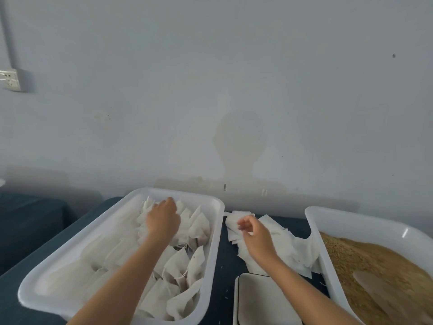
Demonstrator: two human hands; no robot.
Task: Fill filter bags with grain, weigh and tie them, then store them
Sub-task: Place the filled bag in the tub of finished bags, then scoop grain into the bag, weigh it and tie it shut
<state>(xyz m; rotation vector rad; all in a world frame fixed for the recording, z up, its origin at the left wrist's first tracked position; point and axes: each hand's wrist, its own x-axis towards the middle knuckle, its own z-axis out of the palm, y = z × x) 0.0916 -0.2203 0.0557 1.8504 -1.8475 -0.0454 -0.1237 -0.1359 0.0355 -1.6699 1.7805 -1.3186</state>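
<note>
1. The left hand [162,218] reaches into the far end of the white storage tray [210,266], fingers bent down over the tied bags [187,261]. Whether it grips one cannot be told from this angle.
2. The right hand [251,233] hovers over the pile of empty filter bags [288,245], at 3 o'clock from the storage tray, thumb and forefinger loosely curled, seemingly pinching the top sheet's edge.
3. Judged step: stow a finished bag, pick the next empty one. Set the bag neck-up against its neighbours so the knot holds. Peel a single sheet, since these thin bags likely cling together.
4. The storage tray's long axis runs from 7 to 1 o'clock; tied necks point mostly toward 12.
5. The grain tray [314,221] lies at 4 o'clock, the scale [260,299] at 6 o'clock from the right hand.
</note>
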